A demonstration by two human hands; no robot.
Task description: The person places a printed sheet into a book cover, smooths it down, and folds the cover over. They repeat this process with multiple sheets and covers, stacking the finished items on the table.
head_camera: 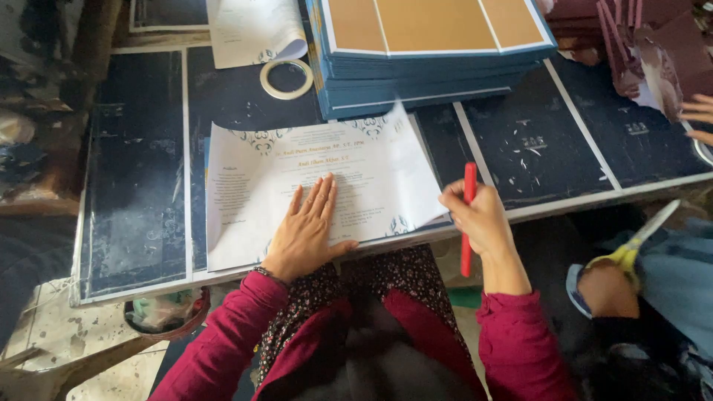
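Head view: printed sheet, thin, light, floppy; pinned flat under spread left hand; right hand, clamped on red pen, lifts nearest corner, best grip point.

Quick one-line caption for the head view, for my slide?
Left hand flat on a printed white sheet; right hand grips a red tool beside a blue card stack.

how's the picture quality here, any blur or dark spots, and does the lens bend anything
Head view: daylight falls evenly on the white printed sheet under the left hand; the sheet's lifted right corner is motion-blurred by the right hand holding a red stick. The left edge and lap lie in deep shadow. Table edges bow outward, a wide-angle effect.
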